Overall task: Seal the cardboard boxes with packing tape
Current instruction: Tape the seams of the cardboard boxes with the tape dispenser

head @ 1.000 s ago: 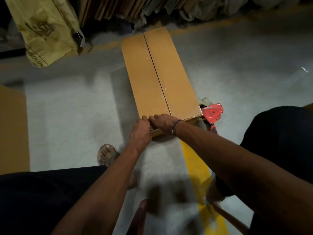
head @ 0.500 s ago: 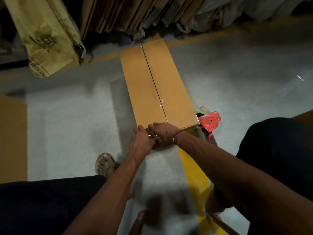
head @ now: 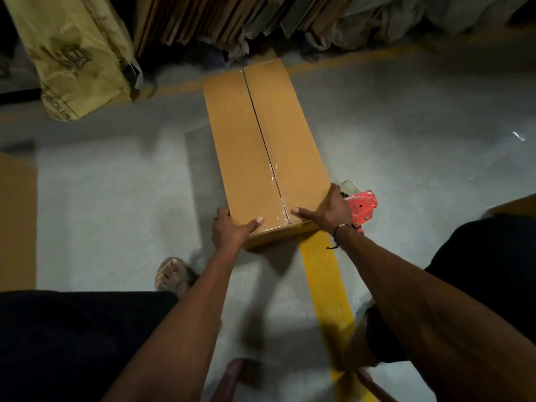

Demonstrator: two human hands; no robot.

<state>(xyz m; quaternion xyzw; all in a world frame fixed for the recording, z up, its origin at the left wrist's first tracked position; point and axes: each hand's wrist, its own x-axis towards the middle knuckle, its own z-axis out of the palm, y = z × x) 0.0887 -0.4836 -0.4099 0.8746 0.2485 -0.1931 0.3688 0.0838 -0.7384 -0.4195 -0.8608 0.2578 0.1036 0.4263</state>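
A long brown cardboard box (head: 261, 146) lies on the grey floor with its two top flaps closed. Clear tape shines along the near part of the centre seam. My left hand (head: 229, 230) grips the box's near left corner, thumb on top and fingers down the side. My right hand (head: 327, 211) grips the near right corner, thumb lying on the top. A red tape dispenser (head: 362, 207) rests on the floor just right of the box, partly hidden behind my right hand.
A yellow floor line (head: 324, 285) runs toward me from under the box. Flattened cartons (head: 220, 15) and a yellowish sack (head: 69, 53) stand along the back. Another brown box (head: 16, 221) sits at the left edge. My sandalled foot (head: 171, 274) is near the box.
Both hands left the middle of the box's near end, where they pressed the tape down, and spread apart to grip the two near corners. The view shifted so the box sits lower.
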